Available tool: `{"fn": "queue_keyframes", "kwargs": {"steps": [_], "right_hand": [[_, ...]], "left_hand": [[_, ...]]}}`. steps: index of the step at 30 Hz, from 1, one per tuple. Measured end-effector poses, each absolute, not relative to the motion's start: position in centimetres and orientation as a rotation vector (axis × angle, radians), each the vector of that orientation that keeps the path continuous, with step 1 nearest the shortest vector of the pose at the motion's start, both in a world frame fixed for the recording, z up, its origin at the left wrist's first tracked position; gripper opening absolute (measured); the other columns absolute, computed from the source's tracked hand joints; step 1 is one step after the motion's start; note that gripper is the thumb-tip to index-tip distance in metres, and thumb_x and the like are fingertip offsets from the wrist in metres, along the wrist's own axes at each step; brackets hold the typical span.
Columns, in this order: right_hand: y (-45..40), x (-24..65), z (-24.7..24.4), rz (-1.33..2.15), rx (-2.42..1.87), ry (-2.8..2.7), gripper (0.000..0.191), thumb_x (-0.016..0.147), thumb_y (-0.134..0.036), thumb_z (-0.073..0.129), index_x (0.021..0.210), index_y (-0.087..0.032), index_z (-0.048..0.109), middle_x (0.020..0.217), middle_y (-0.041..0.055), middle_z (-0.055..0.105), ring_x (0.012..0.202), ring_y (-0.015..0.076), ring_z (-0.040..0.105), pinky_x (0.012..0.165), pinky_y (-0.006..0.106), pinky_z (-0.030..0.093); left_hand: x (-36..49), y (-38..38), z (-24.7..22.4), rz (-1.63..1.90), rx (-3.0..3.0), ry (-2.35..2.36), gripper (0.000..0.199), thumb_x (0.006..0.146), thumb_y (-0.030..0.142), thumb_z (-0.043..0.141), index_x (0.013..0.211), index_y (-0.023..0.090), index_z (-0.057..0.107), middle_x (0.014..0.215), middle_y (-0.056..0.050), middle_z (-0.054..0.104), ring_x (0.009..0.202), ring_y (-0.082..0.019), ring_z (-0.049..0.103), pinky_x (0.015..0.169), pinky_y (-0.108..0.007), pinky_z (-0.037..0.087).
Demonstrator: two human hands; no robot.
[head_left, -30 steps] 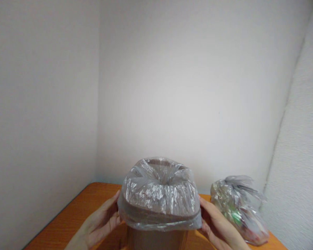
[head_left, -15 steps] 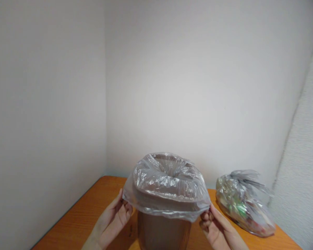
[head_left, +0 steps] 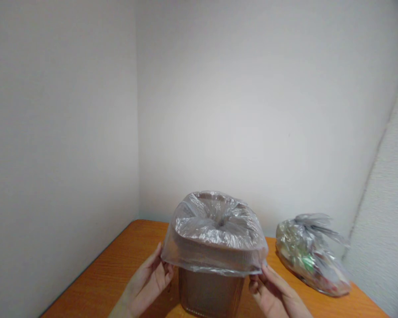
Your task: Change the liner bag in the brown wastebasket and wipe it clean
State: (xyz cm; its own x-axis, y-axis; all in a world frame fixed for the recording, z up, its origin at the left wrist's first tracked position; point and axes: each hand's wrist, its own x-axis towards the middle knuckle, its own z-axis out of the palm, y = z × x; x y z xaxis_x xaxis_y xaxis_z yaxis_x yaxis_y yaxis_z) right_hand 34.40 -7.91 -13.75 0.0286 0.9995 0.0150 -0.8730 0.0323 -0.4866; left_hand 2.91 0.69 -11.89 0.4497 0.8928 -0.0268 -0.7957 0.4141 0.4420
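Note:
A clear plastic bag (head_left: 219, 258) covers the top of a brown bin (head_left: 208, 293), its edge folded down outside the rim and its middle gathered into the opening. My left hand (head_left: 152, 276) pinches the bag's lower edge at the left side. At the right side, the fingers of my right hand (head_left: 272, 287) are closed on the same edge. The bin stands upright between both hands.
On the right of the orange-brown wooden table (head_left: 119, 260) lies a knotted clear bag (head_left: 311, 260) with mixed items inside, some green. White walls (head_left: 235, 110) rise behind and at the left.
Both hands have drawn slightly inward, and the bag's edge sits closer around the bin. The bag's top looks tighter over the rim. The view has shifted slightly.

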Motion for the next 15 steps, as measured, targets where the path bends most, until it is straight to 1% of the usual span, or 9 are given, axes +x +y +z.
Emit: {"fn": "queue_keyframes", "kwargs": {"steps": [3, 7, 8, 11, 13, 15], "right_hand": [[-8.2, 34.0, -13.7, 1.454, -0.439, -0.443, 0.037, 0.060, -0.012, 0.090, 0.092, -0.018, 0.074, 0.090, 0.0015, 0.077, 0.073, 0.0117, 0.069, 0.070, 0.024, 0.059], [-8.5, 34.0, -14.2, 1.455, -0.444, -0.443, 0.047, 0.056, -0.008, 0.090, 0.098, -0.020, 0.074, 0.096, 0.0021, 0.077, 0.079, 0.0130, 0.070, 0.074, 0.025, 0.058], [-8.5, 33.9, -14.3, 1.471, -0.430, -0.427, 0.047, 0.056, -0.009, 0.091, 0.098, -0.021, 0.074, 0.098, 0.0021, 0.077, 0.081, 0.0140, 0.070, 0.075, 0.026, 0.059], [-8.7, 33.7, -14.4, 1.517, -0.385, -0.369, 0.042, 0.057, -0.018, 0.092, 0.095, -0.023, 0.075, 0.099, 0.0019, 0.077, 0.087, 0.0171, 0.071, 0.079, 0.030, 0.059], [-8.8, 33.4, -14.4, 1.484, -0.421, -0.400, 0.042, 0.059, -0.021, 0.092, 0.097, -0.023, 0.074, 0.101, 0.0025, 0.077, 0.086, 0.0166, 0.070, 0.079, 0.030, 0.059], [-8.9, 33.1, -14.4, 1.418, -0.486, -0.486, 0.044, 0.061, -0.019, 0.091, 0.102, -0.022, 0.074, 0.103, 0.0037, 0.076, 0.082, 0.0146, 0.069, 0.075, 0.027, 0.059]], "left_hand": [[2.9, 0.7, -12.4, 1.076, 0.387, 0.326, 0.020, 0.098, 0.015, 0.050, 0.099, 0.008, 0.068, 0.092, -0.012, 0.078, 0.069, -0.015, 0.073, 0.062, -0.023, 0.060], [2.9, 0.9, -13.1, 1.085, 0.382, 0.405, 0.015, 0.095, 0.013, 0.055, 0.096, 0.009, 0.069, 0.094, -0.012, 0.076, 0.076, -0.017, 0.074, 0.069, -0.025, 0.060], [2.9, 0.9, -13.2, 1.095, 0.385, 0.422, 0.014, 0.094, 0.011, 0.056, 0.094, 0.009, 0.070, 0.093, -0.011, 0.076, 0.077, -0.017, 0.073, 0.070, -0.026, 0.061], [3.0, 0.6, -13.2, 1.126, 0.418, 0.436, 0.012, 0.091, 0.008, 0.060, 0.091, 0.011, 0.071, 0.094, -0.010, 0.075, 0.079, -0.018, 0.073, 0.073, -0.028, 0.061], [3.2, 0.1, -13.2, 1.123, 0.446, 0.424, 0.010, 0.087, 0.008, 0.064, 0.092, 0.011, 0.072, 0.095, -0.010, 0.075, 0.080, -0.018, 0.072, 0.075, -0.029, 0.061], [3.4, -0.4, -13.0, 1.129, 0.499, 0.427, 0.013, 0.084, 0.005, 0.068, 0.095, 0.011, 0.073, 0.096, -0.009, 0.074, 0.079, -0.017, 0.071, 0.074, -0.028, 0.060]]}}
